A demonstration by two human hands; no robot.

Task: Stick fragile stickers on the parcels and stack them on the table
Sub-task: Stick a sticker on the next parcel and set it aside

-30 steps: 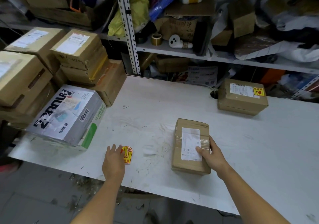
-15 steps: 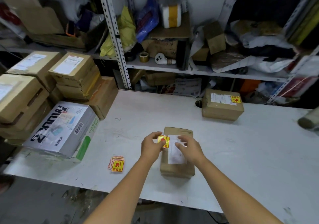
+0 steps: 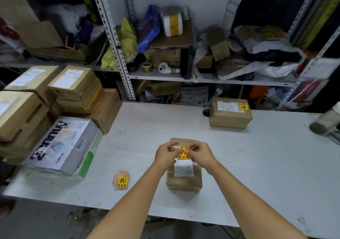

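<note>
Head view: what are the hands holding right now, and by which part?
One fragile sticker, pinched by both hands over the small parcel: the left hand at its upper left side, the right hand at its right side.

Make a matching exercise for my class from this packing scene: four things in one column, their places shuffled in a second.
Things: 1 single sticker; 2 sticker pile; 3 far parcel; 4 grey printed box.
Places: A left end of the table; B pinched by left hand and right hand; C on the table, left of the near parcel; D back edge, already stickered.
Pairs: 1-B; 2-C; 3-D; 4-A.
</note>
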